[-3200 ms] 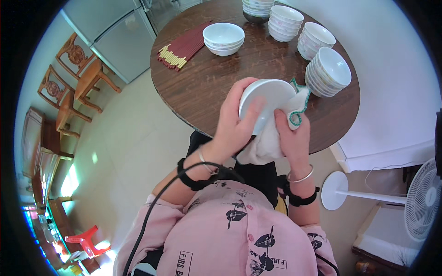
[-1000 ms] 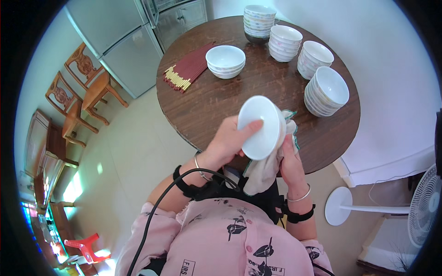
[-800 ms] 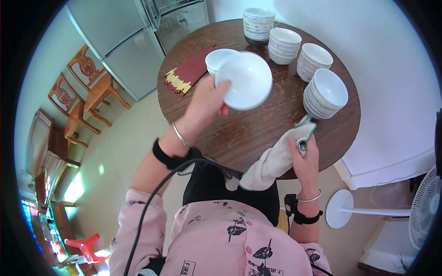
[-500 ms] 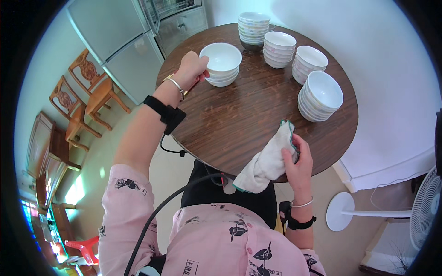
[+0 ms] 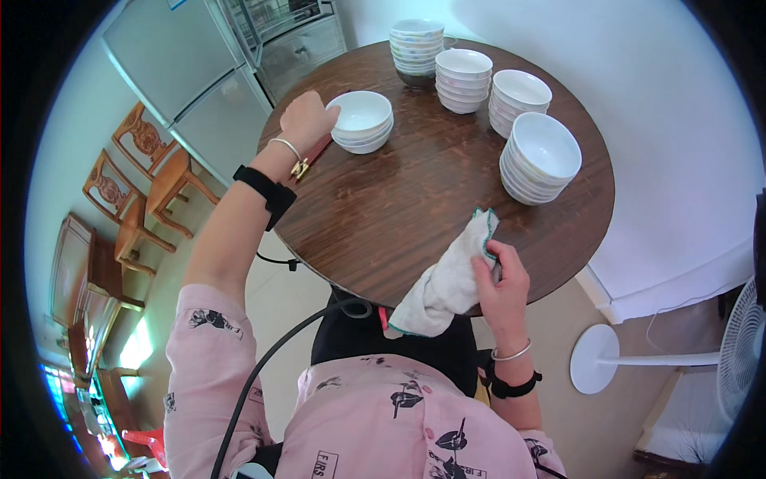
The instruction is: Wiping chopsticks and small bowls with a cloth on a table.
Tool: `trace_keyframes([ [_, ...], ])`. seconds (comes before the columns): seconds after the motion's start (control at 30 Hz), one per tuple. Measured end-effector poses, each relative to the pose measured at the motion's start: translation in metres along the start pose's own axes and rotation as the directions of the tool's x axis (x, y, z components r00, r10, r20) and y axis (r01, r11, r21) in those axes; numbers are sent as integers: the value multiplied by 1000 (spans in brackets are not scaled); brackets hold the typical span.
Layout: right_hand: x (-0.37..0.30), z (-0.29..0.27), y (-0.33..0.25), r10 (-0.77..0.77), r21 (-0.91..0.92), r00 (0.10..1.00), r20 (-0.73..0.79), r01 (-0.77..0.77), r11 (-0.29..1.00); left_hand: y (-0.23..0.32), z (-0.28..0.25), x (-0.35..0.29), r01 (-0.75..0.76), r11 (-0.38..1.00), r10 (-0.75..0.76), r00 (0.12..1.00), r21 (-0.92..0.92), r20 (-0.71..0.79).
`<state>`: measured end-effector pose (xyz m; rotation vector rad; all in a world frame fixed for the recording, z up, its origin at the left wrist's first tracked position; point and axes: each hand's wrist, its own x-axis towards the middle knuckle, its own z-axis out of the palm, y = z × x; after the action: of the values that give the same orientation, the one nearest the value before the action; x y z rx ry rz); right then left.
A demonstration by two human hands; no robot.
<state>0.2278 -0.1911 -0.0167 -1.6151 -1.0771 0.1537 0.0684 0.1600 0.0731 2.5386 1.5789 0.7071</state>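
Observation:
At the table's left side, my left hand (image 5: 308, 126) is closed, its knuckles up, at the left rim of the top white bowl (image 5: 361, 110). That bowl sits nested in a short stack, and my fingertips are partly hidden against it. Beneath my left wrist lie thin reddish-brown sticks (image 5: 319, 150), which look like chopsticks. My right hand (image 5: 504, 281), at the near edge, has its thumb and fingers closed on the upper end of a white cloth (image 5: 447, 279) with green edging. The bunched cloth hangs over the table's rim towards my lap.
Several stacks of white bowls stand on the round brown table (image 5: 415, 199), including a near-right stack (image 5: 542, 164) and a tall patterned stack (image 5: 416, 49) at the back. A black cable (image 5: 279, 347) crosses my front. A white fan (image 5: 738, 351) stands right, wooden chairs (image 5: 152, 160) left.
The top bowl has sunk into its stack, and my left hand has moved slightly left along with the view. My right hand keeps hold of the cloth.

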Motion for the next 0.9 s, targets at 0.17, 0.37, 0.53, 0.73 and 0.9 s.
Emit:
trace_keyframes([
  [0.17,0,0,1,-43,8,999,7,42,999,81,-10,-30,-591,801,578,723,95,-378],
  [0.37,-2,-3,3,-50,18,999,-4,50,999,190,-1,-57,-392,728,525,846,-562,90],
  [0.53,-3,-1,2,-38,45,999,23,37,998,214,18,-52,-223,741,469,847,-633,251],
  [0.73,-2,-1,5,-60,44,998,5,60,997,230,21,-58,-143,708,417,875,-692,246],
  [0.9,-2,1,8,-61,15,998,-10,61,998,225,17,-63,-98,524,398,906,-846,142],
])
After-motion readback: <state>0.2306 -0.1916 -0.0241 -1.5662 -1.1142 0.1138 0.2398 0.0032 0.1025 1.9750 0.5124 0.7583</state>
